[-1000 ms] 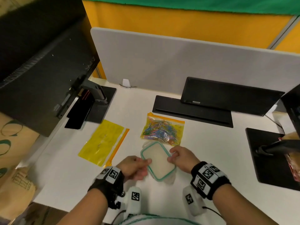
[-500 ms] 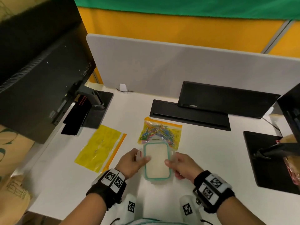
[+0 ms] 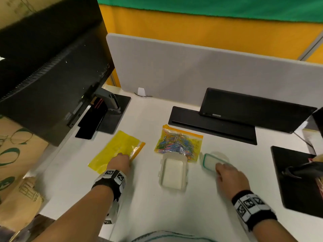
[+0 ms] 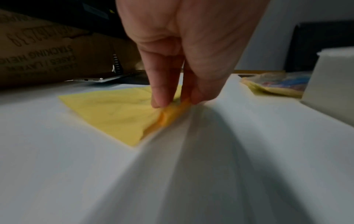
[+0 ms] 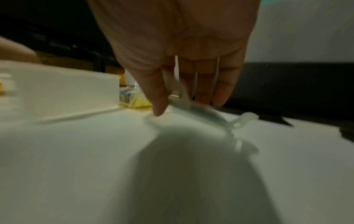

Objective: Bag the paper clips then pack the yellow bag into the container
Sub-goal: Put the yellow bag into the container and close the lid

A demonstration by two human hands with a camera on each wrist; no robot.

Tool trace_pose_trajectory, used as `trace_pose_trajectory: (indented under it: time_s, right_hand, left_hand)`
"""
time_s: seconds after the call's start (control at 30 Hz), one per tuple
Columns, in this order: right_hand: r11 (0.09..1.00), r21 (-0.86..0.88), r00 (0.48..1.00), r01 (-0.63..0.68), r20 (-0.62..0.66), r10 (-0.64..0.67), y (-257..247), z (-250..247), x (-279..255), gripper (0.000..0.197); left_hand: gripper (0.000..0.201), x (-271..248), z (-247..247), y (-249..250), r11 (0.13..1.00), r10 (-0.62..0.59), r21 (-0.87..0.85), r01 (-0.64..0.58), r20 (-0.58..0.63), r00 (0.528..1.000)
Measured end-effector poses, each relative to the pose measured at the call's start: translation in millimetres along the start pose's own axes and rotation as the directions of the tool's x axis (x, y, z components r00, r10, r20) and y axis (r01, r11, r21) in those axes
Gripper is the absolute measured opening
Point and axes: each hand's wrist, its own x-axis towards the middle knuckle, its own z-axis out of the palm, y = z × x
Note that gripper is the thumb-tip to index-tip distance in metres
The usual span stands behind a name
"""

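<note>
The white container stands open at the desk's middle, its lid off. My right hand holds the green-rimmed lid by its near edge, low over the desk to the container's right; thumb and fingers pinch the lid in the right wrist view. An empty yellow bag lies flat at the left. My left hand pinches the yellow bag at its orange zip edge. A second yellow bag full of coloured paper clips lies just behind the container.
A large black monitor overhangs the left side, its stand behind the empty bag. A black tablet and base sit at the back, another black stand at the right. Cardboard boxes stand beyond the desk's left edge.
Both hands left the closed container. The right hand took the lid off and carried it to the right; the left hand moved left onto the empty yellow bag.
</note>
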Motion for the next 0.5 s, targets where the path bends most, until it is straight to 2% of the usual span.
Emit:
trace_pose_trajectory:
  time_s: [0.07, 0.13, 0.17, 0.2, 0.23, 0.27, 0.3, 0.33, 0.4, 0.43, 0.47, 0.5]
  right_hand:
    - [0.998, 0.053, 0.983, -0.037, 0.179, 0.027, -2.6, 8.1, -5.1, 0.028]
    - [0.988, 0.131, 0.974, -0.081, 0.222, 0.05, -7.7, 3.0, -5.6, 0.041]
    - [0.976, 0.192, 0.98, -0.102, 0.186, 0.066, -12.6, -2.9, -4.4, 0.042]
    - [0.947, 0.298, 0.989, -0.115, 0.123, 0.081, -19.8, -11.1, -1.3, 0.039]
    - [0.889, 0.443, 0.993, -0.114, 0.067, 0.094, -27.5, -19.0, 3.6, 0.033]
    - [0.789, 0.605, 0.994, -0.104, 0.042, 0.099, -36.5, -27.2, 8.9, 0.027]
    - [0.665, 0.739, 0.995, -0.104, 0.072, 0.076, -46.2, -35.2, 15.0, 0.025]
    - [0.523, 0.844, 0.991, -0.119, 0.137, 0.005, -56.6, -43.4, 19.8, 0.029]
    - [0.219, 0.943, 0.932, -0.249, 0.295, -0.21, -76.2, -55.5, 24.3, 0.049]
    - [0.103, 0.948, 0.905, -0.3, 0.317, -0.283, -83.4, -59.8, 25.0, 0.054]
    - [0.02, 0.949, 0.897, -0.315, 0.304, -0.321, -87.9, -61.6, 25.5, 0.054]
    - [-0.005, 0.954, 0.904, -0.3, 0.283, -0.322, -90.5, -63.2, 25.8, 0.052]
  left_hand:
    - [0.021, -3.9, -12.0, -1.2, 0.994, 0.044, -0.1, -0.05, -0.061, 0.997]
    - [0.012, -16.9, -27.0, -0.1, 0.918, 0.073, -0.367, -0.149, -0.214, 0.974]
    - [0.008, -26.4, -37.7, 2.4, 0.82, 0.074, -0.532, -0.212, -0.27, 0.96]
    - [0.007, -37.3, -49.8, 6.1, 0.665, 0.073, -0.699, -0.263, -0.289, 0.954]
    - [0.012, -48.7, -62.1, 10.6, 0.474, 0.088, -0.832, -0.289, -0.282, 0.955]
    - [0.017, -59.4, -74.3, 13.8, 0.316, 0.121, -0.903, -0.29, -0.265, 0.957]
    - [0.019, -68.6, -85.3, 15.9, 0.217, 0.168, -0.933, -0.287, -0.254, 0.952]
    - [0.02, -76.3, -93.8, 17.4, 0.175, 0.216, -0.944, -0.281, -0.241, 0.946]
    - [0.019, -83.8, -98.0, 18.8, 0.14, 0.288, -0.956, -0.259, -0.211, 0.934]
    - [0.016, -84.6, -96.0, 19.6, 0.136, 0.308, -0.962, -0.238, -0.187, 0.933]
    - [0.013, -85.5, -93.5, 20.4, 0.142, 0.315, -0.967, -0.211, -0.158, 0.936]
    - [0.012, -85.4, -90.2, 21.4, 0.148, 0.315, -0.971, -0.186, -0.132, 0.94]
